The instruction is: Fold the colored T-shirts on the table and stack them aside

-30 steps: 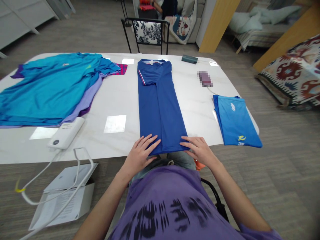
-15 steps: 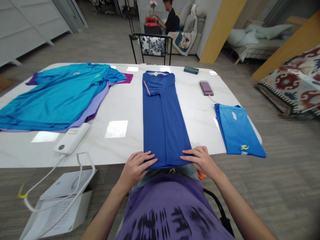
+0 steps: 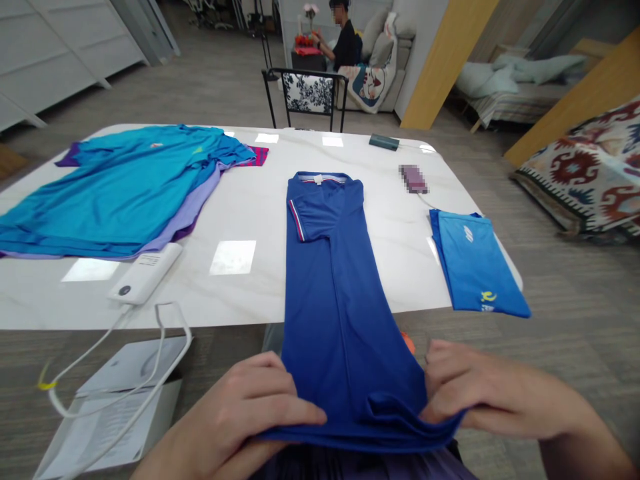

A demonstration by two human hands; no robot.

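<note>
A dark blue polo shirt [image 3: 330, 280], folded into a long strip, runs from the middle of the white table [image 3: 250, 200] over its near edge toward me. My left hand [image 3: 245, 407] pinches the left corner of the shirt's hem, thumb on top. My right hand [image 3: 485, 390] grips the right corner of the hem the same way. The hem is lifted off the table and held close to my body. The collar end still lies flat on the tabletop.
A stack of teal and purple shirts [image 3: 125, 187] covers the table's left side. A folded light blue shirt [image 3: 475, 263] lies at the right edge. A white power bank [image 3: 145, 275] with cable, a phone [image 3: 413, 178] and a dark case [image 3: 384, 141] are also there. A seated person [image 3: 345, 40] is far behind.
Both hands have closed on the shirt's hem and pulled it toward me off the table edge. The whole shirt has slid nearer, its collar now farther from the far edge.
</note>
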